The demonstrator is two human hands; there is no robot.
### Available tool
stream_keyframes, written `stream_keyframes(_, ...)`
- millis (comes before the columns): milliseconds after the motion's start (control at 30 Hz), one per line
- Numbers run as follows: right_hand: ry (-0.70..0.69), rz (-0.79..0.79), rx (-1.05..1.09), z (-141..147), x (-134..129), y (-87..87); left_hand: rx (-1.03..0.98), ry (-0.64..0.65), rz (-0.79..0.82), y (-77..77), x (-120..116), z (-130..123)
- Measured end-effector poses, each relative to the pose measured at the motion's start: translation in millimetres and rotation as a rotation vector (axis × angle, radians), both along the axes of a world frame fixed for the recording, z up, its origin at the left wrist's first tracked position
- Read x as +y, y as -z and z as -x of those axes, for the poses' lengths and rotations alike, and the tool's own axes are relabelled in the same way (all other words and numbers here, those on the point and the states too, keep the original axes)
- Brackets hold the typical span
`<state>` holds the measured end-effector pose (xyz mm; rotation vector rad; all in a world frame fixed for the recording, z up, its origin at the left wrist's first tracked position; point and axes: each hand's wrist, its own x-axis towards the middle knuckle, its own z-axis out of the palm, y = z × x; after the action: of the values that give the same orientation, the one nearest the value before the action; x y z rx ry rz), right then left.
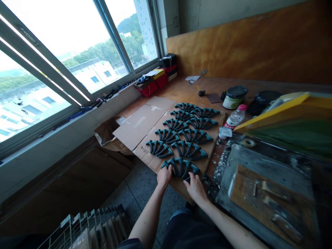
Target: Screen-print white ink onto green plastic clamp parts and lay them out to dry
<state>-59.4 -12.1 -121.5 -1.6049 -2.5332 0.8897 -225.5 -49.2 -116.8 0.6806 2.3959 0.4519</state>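
Observation:
At the near end of the cardboard lies a dark teal, fan-shaped slatted piece (181,167) with curved ribs. My left hand (164,175) pinches its left end, thumb on top. Its right end is between the thumb and fingers of my right hand (195,187); the fingertips are partly hidden. Beyond it, several like pieces lie in two columns, including a slatted piece (190,149) just ahead and another (158,148) to its left. All rest on a flattened cardboard sheet (141,116) on the bench.
Right of the cardboard stand a red-capped bottle (236,117), a black-lidded tub (235,97) and a stained metal plate (272,162) bearing a wooden board (241,186). A tape measure (201,92) lies farther back. A wire rack (90,230) stands at lower left, below the window (77,41).

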Motion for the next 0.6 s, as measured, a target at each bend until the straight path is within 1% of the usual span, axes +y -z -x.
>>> stream_keyframes(100,0.005,-0.010,0.010,-1,-2,-0.1,-0.004,0.059,0.033,-3.1,0,3)
stream_keyframes(200,0.002,-0.016,0.067,-9,-8,0.4,-0.041,0.100,0.033,-4.3,-5,8)
stream_keyframes(300,0.009,-0.035,0.195,-25,-19,3.7,-0.111,0.120,0.006,-3.5,-16,13)
stream_keyframes(367,0.034,-0.035,0.283,-40,-30,10.6,-0.176,0.118,-0.015,-0.7,-28,20)
stream_keyframes(400,0.050,-0.010,0.311,-49,-36,16.2,-0.216,0.092,-0.037,1.7,-35,26)
stream_keyframes(433,0.072,0.038,0.321,-57,-42,23.4,-0.262,0.029,-0.072,4.7,-42,32)
stream_keyframes(500,0.134,0.178,0.317,-72,-52,41.3,-0.337,-0.182,-0.168,11.6,-58,51)
stream_keyframes(567,0.210,0.327,0.302,-81,-59,60.5,-0.367,-0.398,-0.254,17.1,-72,75)
stream_keyframes(600,0.251,0.384,0.295,-82,-61,68.7,-0.363,-0.471,-0.279,18.5,-77,90)
